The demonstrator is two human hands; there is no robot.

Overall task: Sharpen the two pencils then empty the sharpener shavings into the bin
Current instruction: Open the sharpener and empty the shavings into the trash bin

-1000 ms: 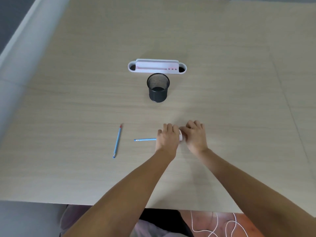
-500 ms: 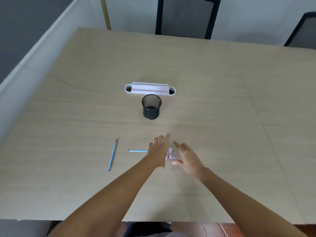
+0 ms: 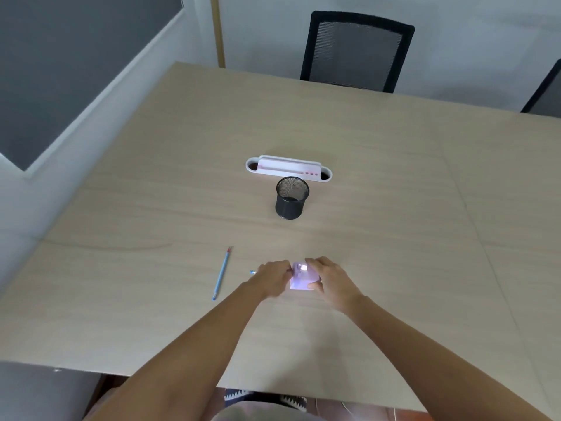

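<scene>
My right hand [image 3: 329,281] grips a pale lilac sharpener [image 3: 300,276] just above the table. My left hand [image 3: 271,279] is closed around a blue pencil [image 3: 253,272], of which only the blunt end sticks out to the left; the pencil points into the sharpener's left side. A second blue pencil [image 3: 221,273] with a red tip lies loose on the table, left of my hands. The black mesh bin [image 3: 292,198] stands upright farther back, in line with my hands.
A white desk organiser [image 3: 288,169] sits just behind the bin. The wooden table [image 3: 394,238] stretches wide on all sides. Two black chairs [image 3: 356,51] stand at the far edge. A partition wall runs along the left.
Half a second ago both hands were spread open over the sharpener and pencil; now they are closed on them again. The camera view has tilted up, showing the far chairs.
</scene>
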